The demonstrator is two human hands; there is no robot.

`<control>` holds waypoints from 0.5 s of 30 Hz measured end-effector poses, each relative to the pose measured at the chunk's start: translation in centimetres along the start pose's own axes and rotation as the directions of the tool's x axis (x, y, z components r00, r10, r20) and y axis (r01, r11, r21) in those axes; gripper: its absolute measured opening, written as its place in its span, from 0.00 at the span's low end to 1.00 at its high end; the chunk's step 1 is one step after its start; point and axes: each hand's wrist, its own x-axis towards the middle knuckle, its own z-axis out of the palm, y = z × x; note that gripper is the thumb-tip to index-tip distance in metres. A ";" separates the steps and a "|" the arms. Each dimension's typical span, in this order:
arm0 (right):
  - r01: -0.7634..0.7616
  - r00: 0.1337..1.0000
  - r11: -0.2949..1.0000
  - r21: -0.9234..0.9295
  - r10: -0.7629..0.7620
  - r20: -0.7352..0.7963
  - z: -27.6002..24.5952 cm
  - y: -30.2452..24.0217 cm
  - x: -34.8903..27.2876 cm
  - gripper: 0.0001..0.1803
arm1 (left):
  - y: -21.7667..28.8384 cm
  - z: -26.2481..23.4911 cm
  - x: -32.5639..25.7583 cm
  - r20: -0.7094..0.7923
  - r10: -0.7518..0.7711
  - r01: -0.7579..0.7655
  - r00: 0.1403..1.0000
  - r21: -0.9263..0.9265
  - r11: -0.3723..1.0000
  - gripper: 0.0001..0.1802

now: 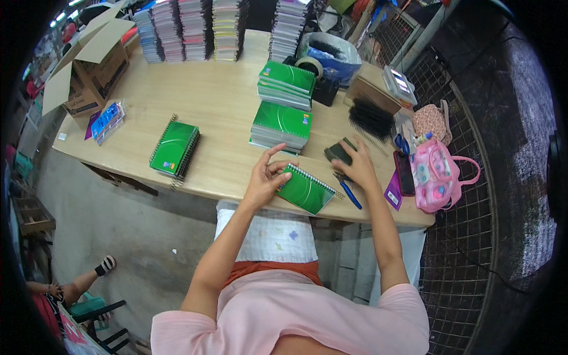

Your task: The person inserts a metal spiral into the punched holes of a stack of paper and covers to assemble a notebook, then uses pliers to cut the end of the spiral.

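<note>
A green spiral notebook (307,189) lies at the table's near edge, its white-looking coil along the upper side and a loose wire end sticking out at the right. My left hand (269,177) pinches its left end, thumb on the cover, index finger raised. To the right, my right hand (357,165) has its thumb and fingers around a small dark green block (337,151) on the tabletop; what the block is I cannot make out. Blue-handled pliers (351,193) lie between the notebook and my right forearm. Just beyond the notebook stands a stack of green notebooks (283,122).
Another green notebook pile (174,148) sits left on the table (219,106). Farther back are tall notebook stacks (228,29), a cardboard box (94,77) and a blue-lined bin (337,65). Black wire coils (371,118), a phone (404,173) and a pink bag (436,177) lie right.
</note>
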 end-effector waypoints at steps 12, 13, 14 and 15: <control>-0.046 0.991 0.996 0.078 0.055 -0.118 -3.1 -5.1 -9.3 0.23 | 1.7 -0.1 -1.4 -0.202 0.017 0.010 0.979 0.131 0.991 0.42; 0.092 0.987 0.995 0.047 -0.085 -0.133 -4.4 -7.1 -7.9 0.23 | 1.9 0.1 -1.5 -0.186 0.016 0.009 0.982 0.132 0.991 0.42; 0.223 0.965 0.975 0.008 -0.219 -0.145 -5.8 -8.8 -6.6 0.23 | 2.2 0.4 -1.5 -0.164 0.013 0.008 0.986 0.129 0.992 0.43; 0.330 0.928 0.939 -0.098 -0.341 -0.150 -6.8 -10.2 -5.4 0.25 | 2.6 0.7 -1.6 -0.152 -0.003 0.023 0.988 0.128 0.991 0.43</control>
